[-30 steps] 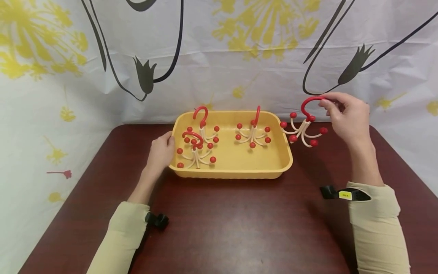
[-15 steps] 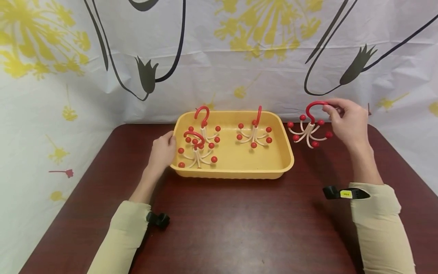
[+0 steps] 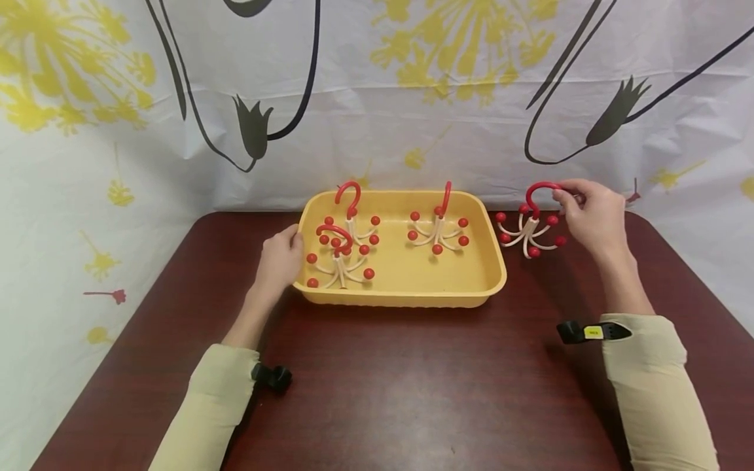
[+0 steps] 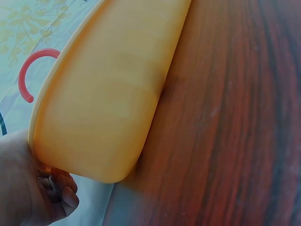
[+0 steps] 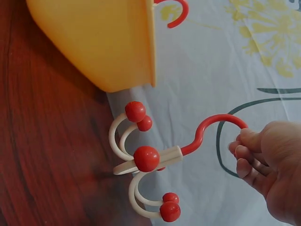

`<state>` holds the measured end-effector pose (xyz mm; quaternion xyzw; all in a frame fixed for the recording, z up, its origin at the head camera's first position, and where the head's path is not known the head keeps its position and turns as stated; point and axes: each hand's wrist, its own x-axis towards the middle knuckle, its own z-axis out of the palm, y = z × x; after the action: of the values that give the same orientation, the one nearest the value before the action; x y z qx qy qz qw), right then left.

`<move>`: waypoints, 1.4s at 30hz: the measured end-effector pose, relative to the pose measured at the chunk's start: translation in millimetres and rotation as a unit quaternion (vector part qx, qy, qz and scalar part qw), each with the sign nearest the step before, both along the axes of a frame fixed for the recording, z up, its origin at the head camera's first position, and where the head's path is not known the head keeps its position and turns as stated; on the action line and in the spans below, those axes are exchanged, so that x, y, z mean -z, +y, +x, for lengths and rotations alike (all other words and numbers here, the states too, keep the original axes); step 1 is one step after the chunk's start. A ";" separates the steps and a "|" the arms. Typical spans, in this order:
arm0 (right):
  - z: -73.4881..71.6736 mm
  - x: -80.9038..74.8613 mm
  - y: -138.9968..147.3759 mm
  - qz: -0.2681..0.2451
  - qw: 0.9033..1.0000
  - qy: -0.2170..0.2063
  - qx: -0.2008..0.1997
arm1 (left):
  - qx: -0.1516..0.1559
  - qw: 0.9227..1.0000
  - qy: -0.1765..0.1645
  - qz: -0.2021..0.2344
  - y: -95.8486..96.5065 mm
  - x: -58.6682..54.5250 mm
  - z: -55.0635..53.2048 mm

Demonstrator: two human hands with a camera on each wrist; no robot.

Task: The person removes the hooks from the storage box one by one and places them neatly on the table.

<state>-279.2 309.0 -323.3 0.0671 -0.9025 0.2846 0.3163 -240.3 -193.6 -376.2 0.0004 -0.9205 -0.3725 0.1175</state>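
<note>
My right hand pinches the tip of the red hook on a cream multi-arm hook hanger with red ball ends. The hanger is upright, hook up, just right of the yellow tray; whether its base touches the table I cannot tell. In the right wrist view, thumb and fingertips hold the end of the hook. My left hand grips the tray's left rim, its fingers curled under the rim in the left wrist view. Inside the tray, one matching hanger stands at the right and two others at the left.
The dark reddish wooden table stretches in front of the tray and to both sides. Behind it hangs a white sheet with yellow and grey flower prints, close to the tray's back edge.
The right hand has lowered the hanger toward the table right of the tray, and the hanger has turned slightly. The left hand and the tray have stayed in place.
</note>
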 end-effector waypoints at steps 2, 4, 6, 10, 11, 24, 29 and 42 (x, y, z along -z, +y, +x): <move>-1.2 2.0 1.2 0.000 1.000 -0.014 -0.001 | 0.001 1.000 -0.004 0.004 0.2 -1.1 0.3; -1.9 3.4 2.2 0.000 1.000 -0.028 0.000 | 0.000 1.000 -0.009 0.009 -0.1 -1.5 -0.1; -1.8 4.1 3.3 0.001 0.999 -0.039 0.001 | 0.000 1.000 -0.012 0.012 0.1 -1.9 -0.1; -0.6 3.9 5.2 0.001 0.999 -0.051 0.003 | -0.001 1.000 -0.004 0.006 0.4 -1.1 -0.8; -0.4 3.9 5.6 0.001 0.999 -0.052 0.002 | 0.000 1.000 0.000 0.004 0.4 -0.6 -1.0; 2.2 0.8 7.1 -0.007 0.999 -0.050 -0.007 | 0.003 1.000 0.014 0.001 0.6 -0.1 -1.0; 4.5 -2.5 5.8 -0.019 0.999 -0.043 -0.007 | 0.003 1.000 0.007 0.003 0.1 0.6 -1.1; 8.1 -12.8 0.7 -0.024 1.000 0.002 -0.001 | 0.004 1.000 0.007 0.007 -0.8 1.8 -2.0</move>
<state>-271.1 309.7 -310.5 0.0611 -0.8944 0.3067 0.3197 -242.3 -194.4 -378.0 -0.0047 -0.9170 -0.3796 0.1222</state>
